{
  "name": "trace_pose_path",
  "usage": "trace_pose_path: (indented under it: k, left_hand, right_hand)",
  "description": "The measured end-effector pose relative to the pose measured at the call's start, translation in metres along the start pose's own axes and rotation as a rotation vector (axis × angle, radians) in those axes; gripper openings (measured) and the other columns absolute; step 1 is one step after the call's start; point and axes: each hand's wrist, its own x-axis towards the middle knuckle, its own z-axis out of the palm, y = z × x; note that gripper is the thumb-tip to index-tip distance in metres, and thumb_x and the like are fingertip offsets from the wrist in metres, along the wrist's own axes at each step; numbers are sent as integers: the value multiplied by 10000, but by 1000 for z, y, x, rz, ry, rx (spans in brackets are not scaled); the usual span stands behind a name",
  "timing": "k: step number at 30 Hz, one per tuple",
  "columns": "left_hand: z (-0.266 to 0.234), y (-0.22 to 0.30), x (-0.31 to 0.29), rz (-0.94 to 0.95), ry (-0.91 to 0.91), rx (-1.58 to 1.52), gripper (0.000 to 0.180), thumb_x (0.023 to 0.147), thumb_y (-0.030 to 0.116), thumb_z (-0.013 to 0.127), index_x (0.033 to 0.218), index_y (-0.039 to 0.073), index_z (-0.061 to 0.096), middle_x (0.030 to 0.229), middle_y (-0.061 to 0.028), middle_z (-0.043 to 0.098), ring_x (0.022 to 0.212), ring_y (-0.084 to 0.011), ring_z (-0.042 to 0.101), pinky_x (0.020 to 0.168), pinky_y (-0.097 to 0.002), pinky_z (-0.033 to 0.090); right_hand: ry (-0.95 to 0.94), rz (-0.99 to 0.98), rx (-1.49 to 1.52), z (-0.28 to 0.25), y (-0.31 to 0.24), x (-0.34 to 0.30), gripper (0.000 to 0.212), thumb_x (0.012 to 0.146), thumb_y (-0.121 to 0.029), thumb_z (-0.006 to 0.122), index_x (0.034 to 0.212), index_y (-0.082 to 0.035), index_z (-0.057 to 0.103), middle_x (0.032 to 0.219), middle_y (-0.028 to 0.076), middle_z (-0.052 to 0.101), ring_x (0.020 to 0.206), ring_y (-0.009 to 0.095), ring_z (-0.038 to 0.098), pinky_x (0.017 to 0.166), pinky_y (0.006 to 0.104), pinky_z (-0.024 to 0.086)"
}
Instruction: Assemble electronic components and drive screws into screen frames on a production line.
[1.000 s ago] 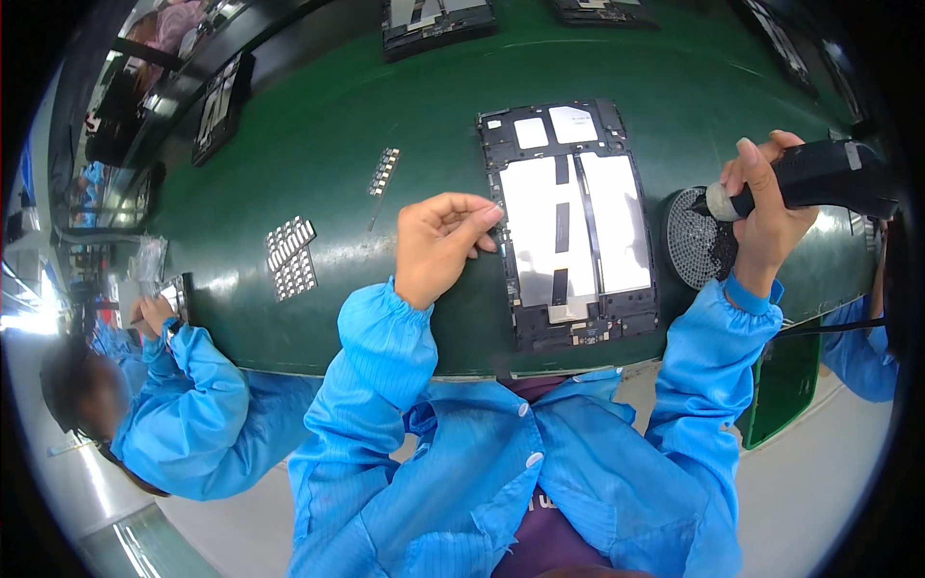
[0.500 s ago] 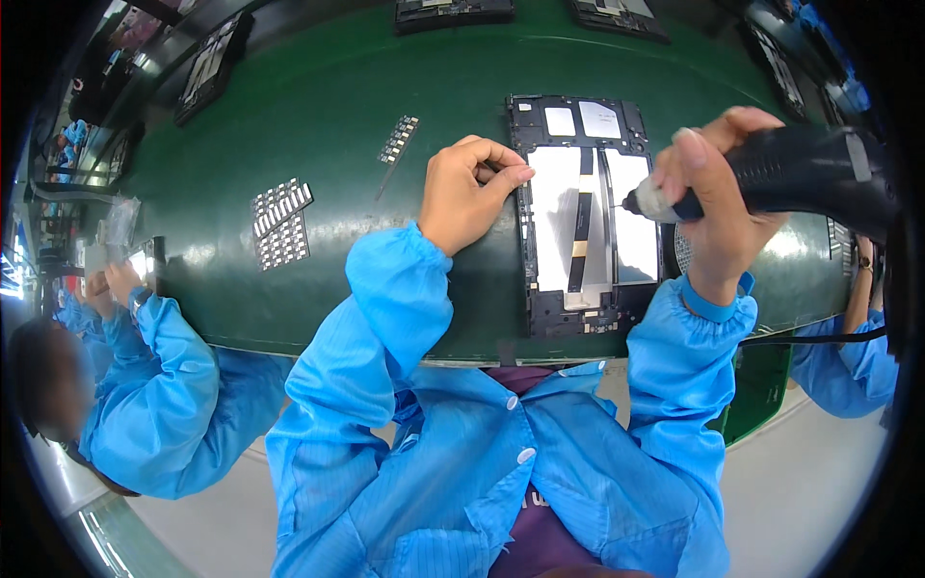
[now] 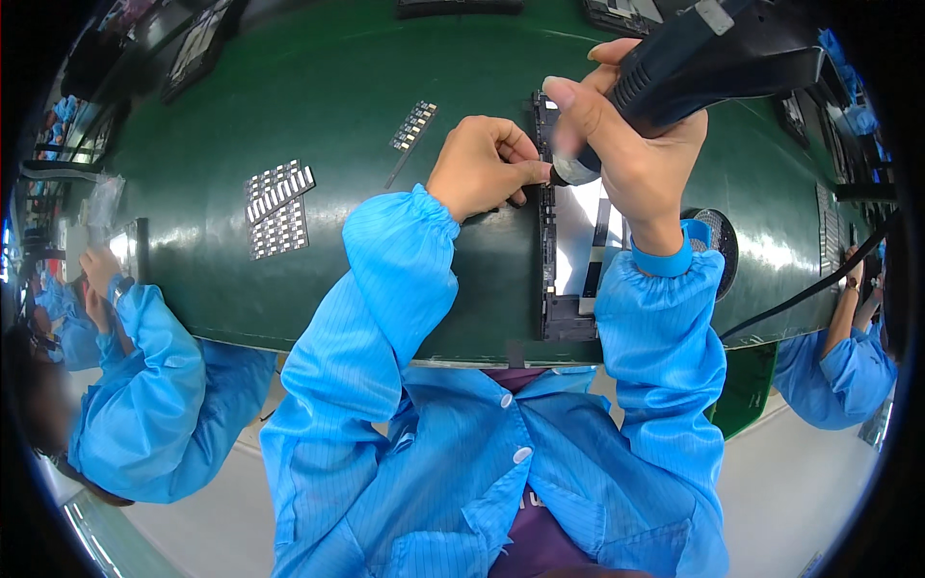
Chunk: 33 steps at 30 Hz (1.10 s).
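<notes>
My right hand grips a black electric screwdriver from above, fingers wrapped round its body. The tool slants down to the left, and its tip meets the left edge of an opened tablet chassis. This black-framed chassis has silvery panels inside; my right hand and sleeve hide much of it. At that same edge, close to the tip, my left hand has thumb and fingers pinched together. Whatever may be between those fingertips is too small or hidden to make out.
Left on the green table lie plates of small pale parts and a narrow strip. A round dark dish sits behind my right wrist. A black cable crosses at right. Co-workers' sleeves show on both sides.
My right hand has carried the screwdriver leftward, from over the chassis's middle to its left edge. The chassis has shifted slightly right, and the left hand stays by that edge.
</notes>
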Motion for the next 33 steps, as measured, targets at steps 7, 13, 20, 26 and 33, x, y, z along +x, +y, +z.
trace_pose_path:
  k: [7,13,20,26,33]
  left_hand:
    - [1,2,-2,6,16,-6,130,719,59,709,747,-25,613,644,-75,622,490,-116,593,395,-223,429]
    - [2,2,-3,1,24,-2,108,721,46,696,744,-19,613,651,-75,625,485,-115,592,396,-220,433]
    - [-47,-2,-9,207,227,183,180,738,132,705,819,-23,663,681,-91,638,590,-149,613,526,-261,492]
    - [-76,-20,-33,214,658,862,329,660,209,775,880,2,646,790,-101,603,706,-147,584,622,-283,472]
    - [-66,-13,-29,230,283,692,272,609,158,794,812,39,659,724,-44,569,599,-129,461,544,-276,407]
  right_hand:
    - [-7,-18,-4,0,8,0,281,736,30,684,961,37,515,599,62,578,489,127,562,485,253,464]
    - [14,-46,-32,-3,16,-1,250,711,-13,722,899,10,559,612,40,590,512,99,564,486,219,443]
    - [-79,-112,-70,4,12,-8,267,727,64,677,941,19,523,606,62,575,497,112,550,483,226,439]
    - [0,-9,-27,6,5,-9,287,723,91,659,963,22,517,629,74,577,502,114,547,488,232,441]
    - [151,-136,140,-12,-7,-7,290,728,17,697,974,17,544,608,43,585,502,97,559,468,198,414]
